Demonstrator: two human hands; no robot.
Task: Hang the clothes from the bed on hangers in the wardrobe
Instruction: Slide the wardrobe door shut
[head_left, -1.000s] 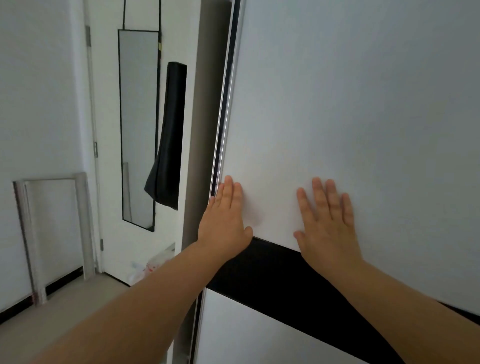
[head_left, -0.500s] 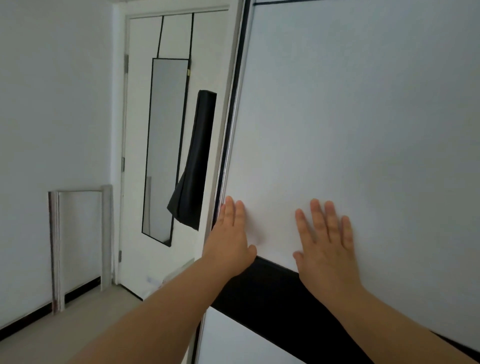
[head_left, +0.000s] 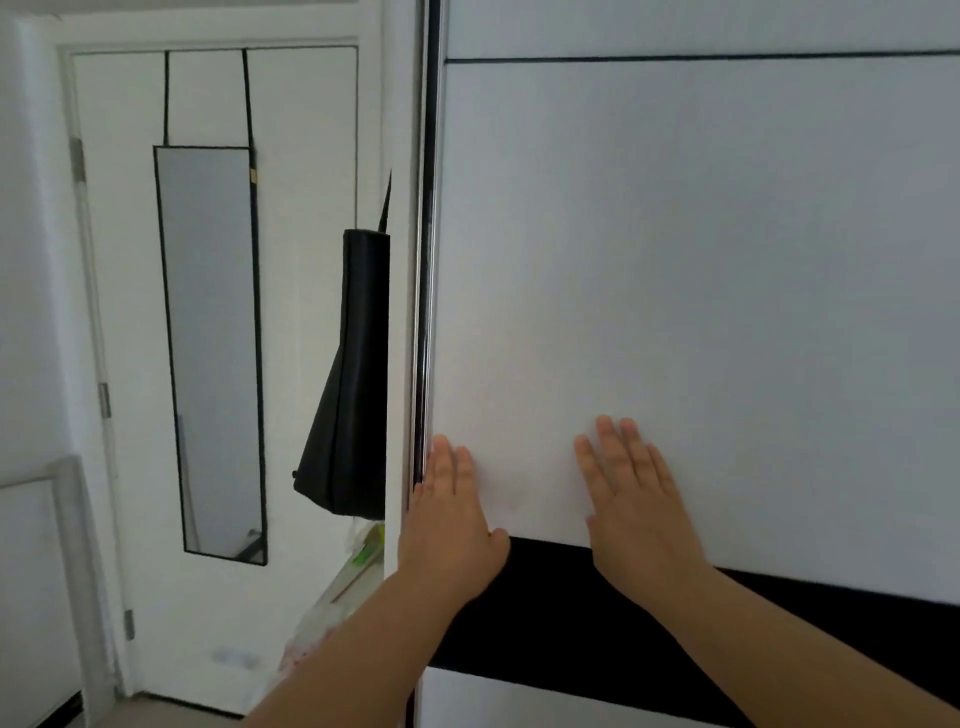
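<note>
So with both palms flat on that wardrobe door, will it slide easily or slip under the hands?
The wardrobe door is a large rigid panel, so probably heavy to move. Its smooth face shows no handle, so the flat left hand and right hand may slip. The metal edge suggests it slides sideways.

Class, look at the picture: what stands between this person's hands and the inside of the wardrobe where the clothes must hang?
The white sliding wardrobe door. The left hand and right hand press flat against it, the left by its metal edge. It covers the wardrobe's inside completely; no clothes or hangers are in view.
</note>
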